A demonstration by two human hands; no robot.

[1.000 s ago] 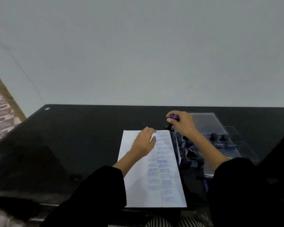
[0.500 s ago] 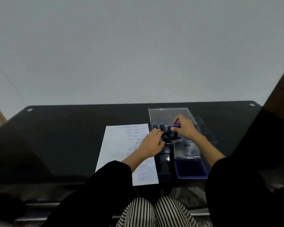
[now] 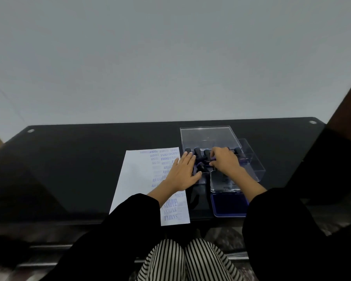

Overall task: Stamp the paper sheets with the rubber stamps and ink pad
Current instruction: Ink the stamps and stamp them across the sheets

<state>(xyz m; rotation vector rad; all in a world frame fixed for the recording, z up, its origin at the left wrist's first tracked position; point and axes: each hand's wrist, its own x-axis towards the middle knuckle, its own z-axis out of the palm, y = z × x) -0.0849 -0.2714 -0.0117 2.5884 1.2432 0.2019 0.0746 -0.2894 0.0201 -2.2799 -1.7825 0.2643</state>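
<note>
A black glass table [image 3: 79, 159] carries a white paper sheet [image 3: 138, 183], lying lengthwise from 6 to 12 o'clock, its right half crowded with blue imprints reading SAMPLE, AIR MAIL and FRAGILE. The left hand [image 3: 181, 173] lies flat on the sheet's right edge, fingers straight and slightly spread, holding nothing; the fingertips point to 1 o'clock and reach the nearest handle. At 3 o'clock of the sheet's top corner, a row of dark-handled rubber stamps [image 3: 197, 152] stands upright in a clear plastic tray [image 3: 253, 165]. The right hand [image 3: 225, 162] is down among them, fingers curled narrow; whether they grip a stamp cannot be told. A clear lid [image 3: 208, 136] sits at 12 o'clock of that hand, touching the tray. At 6 o'clock of the right hand the ink pad [image 3: 228, 205] lies open, blue face up, its hinged cover [image 3: 223, 182] folded back toward the stamps.
</note>
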